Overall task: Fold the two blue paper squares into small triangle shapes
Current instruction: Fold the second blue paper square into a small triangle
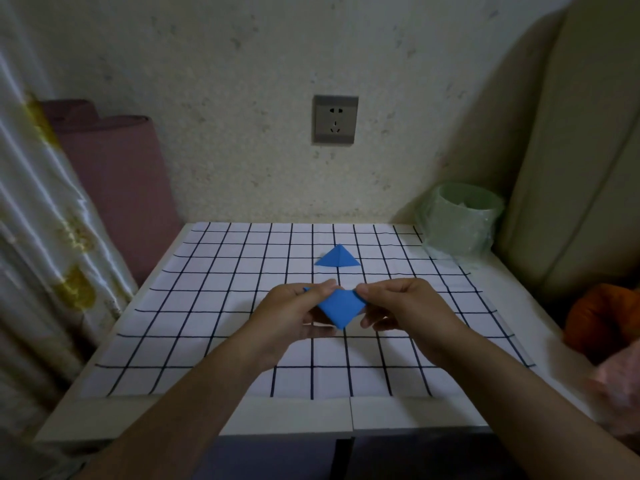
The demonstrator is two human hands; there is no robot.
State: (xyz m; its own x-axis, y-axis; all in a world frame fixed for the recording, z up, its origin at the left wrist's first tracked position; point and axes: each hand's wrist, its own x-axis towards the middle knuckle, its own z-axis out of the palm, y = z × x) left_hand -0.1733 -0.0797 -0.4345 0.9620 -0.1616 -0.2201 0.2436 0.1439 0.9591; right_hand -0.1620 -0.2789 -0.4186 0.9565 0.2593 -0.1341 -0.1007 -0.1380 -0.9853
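Note:
A folded blue paper triangle (336, 258) lies on the checked cloth (207, 306) toward the back of the table, apart from my hands. In front of it I hold a second blue paper (341, 308) just above the cloth, folded into a downward-pointing triangle shape. My left hand (294, 310) pinches its left upper corner between thumb and fingers. My right hand (405, 303) pinches its right upper corner. Parts of the paper's left side are hidden behind my left fingers.
A small bin lined with a green plastic bag (462, 223) stands at the table's back right corner. A wall socket (335, 120) is straight ahead. A pink roll (114, 174) and curtain (34, 220) are at the left, a cushion (571, 168) at the right.

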